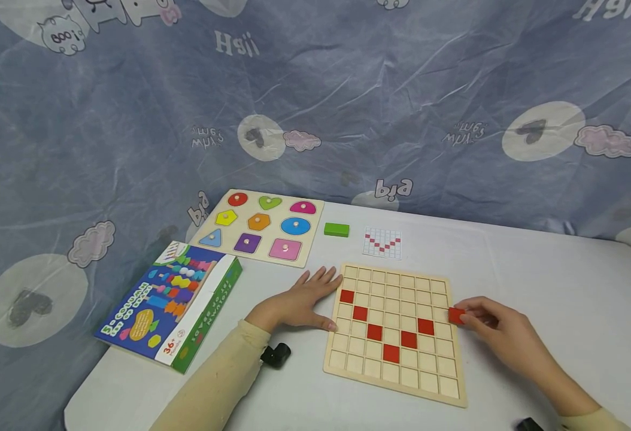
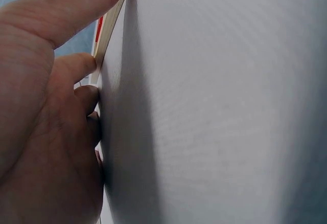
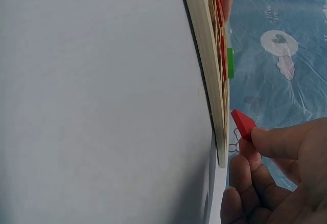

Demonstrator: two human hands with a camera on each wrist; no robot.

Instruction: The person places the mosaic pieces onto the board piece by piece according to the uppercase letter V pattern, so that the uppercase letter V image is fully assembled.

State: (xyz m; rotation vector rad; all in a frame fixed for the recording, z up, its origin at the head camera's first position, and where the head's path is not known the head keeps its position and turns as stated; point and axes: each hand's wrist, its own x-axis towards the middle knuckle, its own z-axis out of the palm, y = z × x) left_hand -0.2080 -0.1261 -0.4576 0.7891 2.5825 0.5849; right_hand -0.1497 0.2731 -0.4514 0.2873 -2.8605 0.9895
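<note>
A wooden grid board (image 1: pixel 348 363) lies on the table with several red square tiles (image 1: pixel 374 332) set in its cells, stepping down and then up. My right hand (image 1: pixel 501 332) pinches another red tile (image 1: pixel 456 315) between thumb and fingers at the board's right edge; in the right wrist view this tile (image 3: pixel 243 124) is tilted. On the board's left side, my left hand (image 1: pixel 303 302) lies with fingers spread, the thumb and fingertips at the board's edge (image 2: pixel 108 32). Behind the board is a small pattern card (image 1: pixel 382 242) printed with a red V of squares.
A green block (image 1: pixel 336 230) sits left of the card. Farther left lie a shape puzzle board (image 1: pixel 251 240) with knobbed pieces and a blue and green toy box (image 1: pixel 170 302). A patterned cloth (image 1: pixel 348 108) hangs behind the white table (image 1: pixel 536 269).
</note>
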